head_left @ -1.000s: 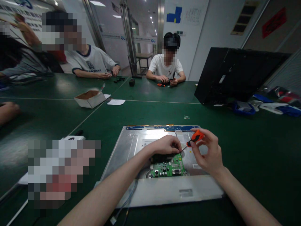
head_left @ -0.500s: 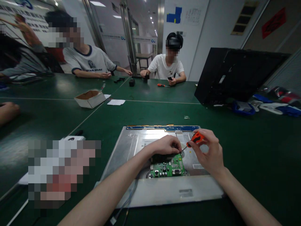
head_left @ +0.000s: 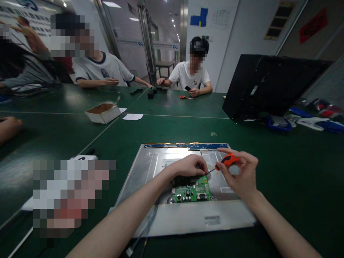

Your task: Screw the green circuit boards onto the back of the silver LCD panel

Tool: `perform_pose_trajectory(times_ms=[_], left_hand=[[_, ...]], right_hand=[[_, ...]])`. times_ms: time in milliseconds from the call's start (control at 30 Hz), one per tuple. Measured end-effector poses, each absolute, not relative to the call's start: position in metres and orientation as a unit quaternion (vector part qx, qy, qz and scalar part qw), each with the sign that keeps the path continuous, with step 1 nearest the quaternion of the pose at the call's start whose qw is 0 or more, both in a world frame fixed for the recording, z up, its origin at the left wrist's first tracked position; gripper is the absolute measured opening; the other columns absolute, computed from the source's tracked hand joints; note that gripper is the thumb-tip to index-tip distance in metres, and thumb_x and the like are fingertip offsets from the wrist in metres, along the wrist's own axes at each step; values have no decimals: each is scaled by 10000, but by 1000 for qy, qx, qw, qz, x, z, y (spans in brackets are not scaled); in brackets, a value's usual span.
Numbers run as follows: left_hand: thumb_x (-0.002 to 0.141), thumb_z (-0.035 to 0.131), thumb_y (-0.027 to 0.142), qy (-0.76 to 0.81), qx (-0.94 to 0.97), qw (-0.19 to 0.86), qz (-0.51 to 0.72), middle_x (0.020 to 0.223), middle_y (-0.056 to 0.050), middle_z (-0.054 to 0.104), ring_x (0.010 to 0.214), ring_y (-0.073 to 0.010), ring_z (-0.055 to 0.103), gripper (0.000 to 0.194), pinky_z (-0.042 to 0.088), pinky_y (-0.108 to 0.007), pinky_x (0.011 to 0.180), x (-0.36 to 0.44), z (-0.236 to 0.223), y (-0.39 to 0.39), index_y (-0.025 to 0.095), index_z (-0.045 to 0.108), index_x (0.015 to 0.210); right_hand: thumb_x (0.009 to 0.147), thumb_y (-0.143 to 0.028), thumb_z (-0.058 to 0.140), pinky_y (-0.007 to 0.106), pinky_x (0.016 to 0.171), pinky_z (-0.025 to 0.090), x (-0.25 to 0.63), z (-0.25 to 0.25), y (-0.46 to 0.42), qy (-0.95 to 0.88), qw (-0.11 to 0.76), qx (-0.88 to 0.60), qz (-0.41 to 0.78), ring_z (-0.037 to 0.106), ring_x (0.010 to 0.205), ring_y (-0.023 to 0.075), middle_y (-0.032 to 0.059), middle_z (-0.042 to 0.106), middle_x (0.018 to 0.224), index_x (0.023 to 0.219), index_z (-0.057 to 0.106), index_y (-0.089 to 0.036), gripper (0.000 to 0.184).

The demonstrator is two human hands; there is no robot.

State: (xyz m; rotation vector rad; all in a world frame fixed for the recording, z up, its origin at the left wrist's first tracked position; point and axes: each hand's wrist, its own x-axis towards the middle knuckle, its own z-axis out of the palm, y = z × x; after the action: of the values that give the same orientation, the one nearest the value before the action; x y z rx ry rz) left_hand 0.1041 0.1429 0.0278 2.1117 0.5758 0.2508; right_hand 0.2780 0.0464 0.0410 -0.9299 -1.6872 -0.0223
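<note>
Between the thumb and fingers of my right hand [head_left: 242,172] is a screwdriver [head_left: 228,160] with an orange and black handle. Its thin shaft slants down and left to the upper right corner of a green circuit board [head_left: 190,192]. My left hand [head_left: 192,165] is closed in a pinch beside the screwdriver's tip; what its fingers hold, if anything, is hidden. That hand covers the board's upper edge. The board sits on a silver metal display panel [head_left: 139,179], which lies flat and has a blue circuit strip [head_left: 185,146] along its far edge.
Loose cables [head_left: 146,229] trail off the panel's near left. A black monitor housing [head_left: 268,86] stands at the back right, beside blue-and-white gloves [head_left: 317,123]. An open box [head_left: 103,113] is at left, and another screwdriver [head_left: 185,97] lies far off. Several people sit around the green table [head_left: 172,125].
My right hand has shifted slightly right, its fingers stretched further, and the screwdriver's handle has tilted lower. My left hand stays put. Across the table, a person's hand has left a black object.
</note>
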Motion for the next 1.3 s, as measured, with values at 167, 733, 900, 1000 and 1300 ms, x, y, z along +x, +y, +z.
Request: perform_pose_trajectory(times_ms=[167, 733, 900, 1000, 1300], left_hand=[[735, 662, 38, 231, 856, 452, 101, 779, -15, 677, 724, -142, 617, 128, 464, -234, 695, 104, 29, 143, 132, 708, 808], [741, 666, 52, 231, 859, 446, 98, 797, -10, 684, 749, -142, 617, 122, 463, -234, 713, 103, 30, 143, 146, 706, 809], [735, 663, 36, 230, 860, 446, 96, 797, -13, 681, 744, -141, 616, 138, 462, -231, 704, 103, 30, 143, 137, 706, 819], [740, 660, 43, 231, 858, 447, 100, 787, -8, 675, 733, -138, 615, 128, 465, -228, 697, 103, 28, 143, 140, 701, 813], [737, 659, 48, 230, 859, 446, 103, 787, -12, 666, 743, -148, 605, 130, 453, -237, 701, 103, 30, 142, 145, 711, 806]], right_hand=[[847, -114, 628, 284, 586, 582, 276, 41, 46, -717, 570, -402, -3, 649, 718, 133, 88, 613, 1150, 1253, 317, -268, 534], [825, -165, 673, 250, 504, 572, 278, 42, 46, -726, 563, -393, -22, 666, 746, 160, 52, 612, 1069, 1290, 358, -287, 574], [833, -119, 644, 266, 534, 579, 278, 41, 47, -717, 569, -403, -10, 655, 674, 135, 39, 602, 1037, 1263, 313, -273, 564], [863, -139, 609, 261, 533, 580, 278, 43, 46, -724, 555, -410, -17, 654, 712, 142, 60, 596, 1075, 1288, 330, -271, 525], [917, -121, 490, 254, 497, 555, 277, 50, 44, -748, 516, -412, -68, 611, 717, 152, 65, 568, 1011, 1384, 370, -292, 512]])
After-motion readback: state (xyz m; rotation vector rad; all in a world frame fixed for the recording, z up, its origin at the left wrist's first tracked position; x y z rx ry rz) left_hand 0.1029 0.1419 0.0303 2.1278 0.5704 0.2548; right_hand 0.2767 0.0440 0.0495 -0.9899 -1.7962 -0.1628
